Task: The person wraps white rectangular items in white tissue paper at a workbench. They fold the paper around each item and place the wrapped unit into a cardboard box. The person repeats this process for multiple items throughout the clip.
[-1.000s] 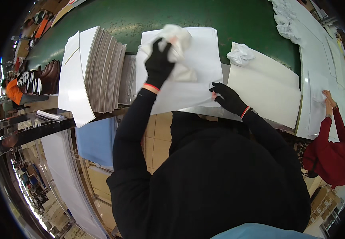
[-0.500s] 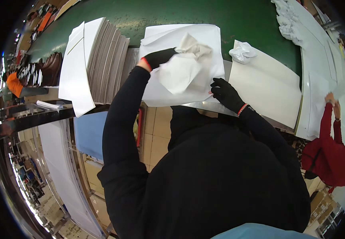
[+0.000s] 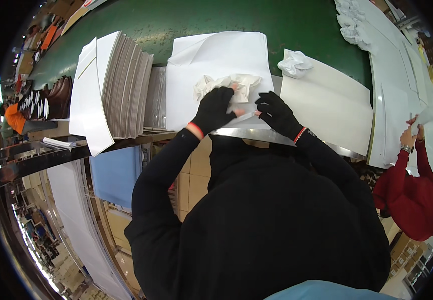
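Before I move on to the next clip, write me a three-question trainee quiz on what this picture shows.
1. True or false: the left hand and the right hand are both gloved in black.
2. What rests at the far left corner of the cream sheet?
3. Which lies to the left of the pile of white sheets?
A) the cream sheet
B) the fanned stack of boards
C) the person in red

Key: 1 true; 2 a crumpled white wad; 3 B.
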`<state>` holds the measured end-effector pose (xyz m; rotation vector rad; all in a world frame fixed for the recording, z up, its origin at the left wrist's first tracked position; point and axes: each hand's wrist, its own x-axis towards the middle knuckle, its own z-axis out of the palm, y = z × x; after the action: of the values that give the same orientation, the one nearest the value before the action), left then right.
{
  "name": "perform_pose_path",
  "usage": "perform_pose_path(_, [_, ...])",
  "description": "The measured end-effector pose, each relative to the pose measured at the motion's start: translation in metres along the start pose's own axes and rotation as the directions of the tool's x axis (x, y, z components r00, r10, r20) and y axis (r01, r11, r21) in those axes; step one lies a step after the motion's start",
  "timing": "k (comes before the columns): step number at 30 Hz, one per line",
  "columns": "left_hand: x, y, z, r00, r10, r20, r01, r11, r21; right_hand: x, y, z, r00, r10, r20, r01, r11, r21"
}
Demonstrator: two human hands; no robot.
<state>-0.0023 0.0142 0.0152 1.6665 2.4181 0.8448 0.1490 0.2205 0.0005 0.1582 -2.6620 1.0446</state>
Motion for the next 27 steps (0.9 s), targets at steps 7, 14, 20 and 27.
perform_pose_path(7, [-0.005, -0.003, -0.023, 0.942, -0.189, 0.277, 0.242, 0.955, -0.17, 0.027, -0.003, -0.009, 0.996, -0.005, -0.091, 0.01, 0.999, 0.051])
perform_pose_path(14, [0.02, -0.052, -0.014, 0.865, -0.214, 0.453, 0.417, 0.809, -0.415, 0.028, -0.042, -0.033, 0.976, -0.209, -0.069, 0.188, 0.956, -0.226])
perform_pose_path(20, [0.012, -0.088, 0.014, 0.948, -0.218, 0.233, 0.298, 0.865, -0.403, 0.044, -0.056, 0.021, 0.959, -0.201, 0.202, 0.241, 0.95, -0.199])
perform_pose_path(27, [-0.003, -0.064, -0.009, 0.908, -0.244, 0.341, 0.399, 0.753, -0.523, 0.023, -0.04, 0.026, 0.953, -0.206, 0.224, 0.258, 0.937, -0.234])
